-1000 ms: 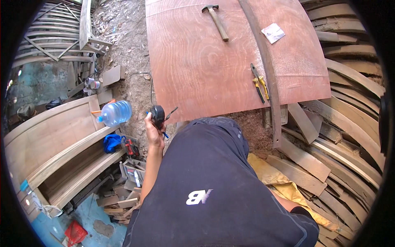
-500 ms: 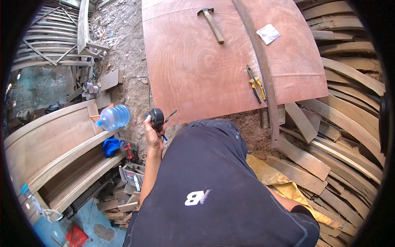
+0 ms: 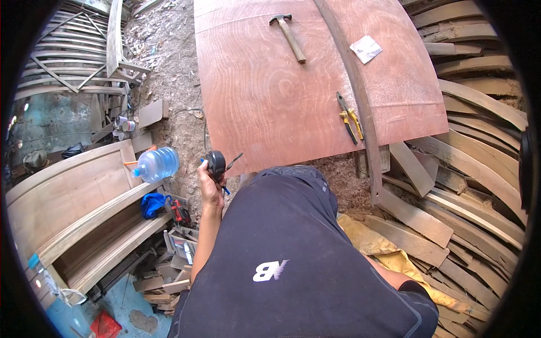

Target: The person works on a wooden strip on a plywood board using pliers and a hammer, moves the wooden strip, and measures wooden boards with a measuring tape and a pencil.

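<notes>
My left hand (image 3: 212,190) is closed round a black tape measure (image 3: 216,165) and a thin blue item, perhaps a pen, beside the near left corner of a reddish plywood sheet (image 3: 253,101). On the sheet lie a claw hammer (image 3: 292,44), a folded white paper (image 3: 366,49), and yellow-handled pliers (image 3: 350,121) next to a long, narrow wooden strip (image 3: 359,84) that runs past the near edge. My right forearm (image 3: 389,276) shows at the lower right; its hand is hidden behind my body, clad in dark fabric.
At left are a wooden bench (image 3: 79,208), a blue water jug (image 3: 160,165), a blue bag (image 3: 152,205), tins (image 3: 125,125) and curved frames (image 3: 70,59). Stacked curved planks (image 3: 479,118) fill the right side. A yellow sack (image 3: 360,236) and wood scraps (image 3: 160,287) lie nearby.
The view has shifted slightly, so the plywood and its tools sit a little further left and lower in the picture. My left hand keeps the same grip on the tape measure.
</notes>
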Demonstrator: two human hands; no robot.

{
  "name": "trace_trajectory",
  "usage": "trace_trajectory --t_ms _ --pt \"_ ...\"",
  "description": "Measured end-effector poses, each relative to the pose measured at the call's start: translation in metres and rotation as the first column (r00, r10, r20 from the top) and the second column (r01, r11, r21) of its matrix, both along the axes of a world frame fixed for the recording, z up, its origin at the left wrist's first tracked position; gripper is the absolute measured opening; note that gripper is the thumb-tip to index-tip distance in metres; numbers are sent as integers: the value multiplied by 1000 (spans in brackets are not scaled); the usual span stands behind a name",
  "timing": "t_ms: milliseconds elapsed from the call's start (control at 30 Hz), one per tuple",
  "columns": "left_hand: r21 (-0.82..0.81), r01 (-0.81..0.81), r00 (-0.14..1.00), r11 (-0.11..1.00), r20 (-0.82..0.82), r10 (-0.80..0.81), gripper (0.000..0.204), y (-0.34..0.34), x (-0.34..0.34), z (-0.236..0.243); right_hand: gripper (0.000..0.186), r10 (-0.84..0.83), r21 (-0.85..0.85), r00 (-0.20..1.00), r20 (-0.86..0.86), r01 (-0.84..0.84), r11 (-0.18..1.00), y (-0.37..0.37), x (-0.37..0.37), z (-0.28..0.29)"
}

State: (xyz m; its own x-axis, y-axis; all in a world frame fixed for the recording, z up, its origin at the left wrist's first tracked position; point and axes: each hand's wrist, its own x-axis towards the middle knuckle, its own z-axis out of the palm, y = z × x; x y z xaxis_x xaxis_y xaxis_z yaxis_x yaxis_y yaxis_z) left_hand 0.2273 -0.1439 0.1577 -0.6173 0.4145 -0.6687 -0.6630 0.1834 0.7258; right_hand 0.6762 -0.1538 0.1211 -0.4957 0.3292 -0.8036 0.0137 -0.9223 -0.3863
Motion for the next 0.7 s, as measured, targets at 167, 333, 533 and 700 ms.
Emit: trace_trajectory --t_ms 167,333,533,700 --pt "19 26 1000 999 0 -26 43 1 -3 -2 48 -5 2 1000 -5 5 1000 0 -4 2" --pt "13 21 1000 1000 -7 -21 44 -1 -3 -3 47 -2 0 1000 -8 2 1000 -2 -4 1" --pt "-5 -12 1000 1000 -6 12 45 1 -2 -2 46 -3 1 1000 -8 3 1000 -3 -5 0" --pt "-14 4 1000 1000 0 -4 45 0 -5 -3 46 -6 9 1000 -10 6 1000 -2 -6 1"
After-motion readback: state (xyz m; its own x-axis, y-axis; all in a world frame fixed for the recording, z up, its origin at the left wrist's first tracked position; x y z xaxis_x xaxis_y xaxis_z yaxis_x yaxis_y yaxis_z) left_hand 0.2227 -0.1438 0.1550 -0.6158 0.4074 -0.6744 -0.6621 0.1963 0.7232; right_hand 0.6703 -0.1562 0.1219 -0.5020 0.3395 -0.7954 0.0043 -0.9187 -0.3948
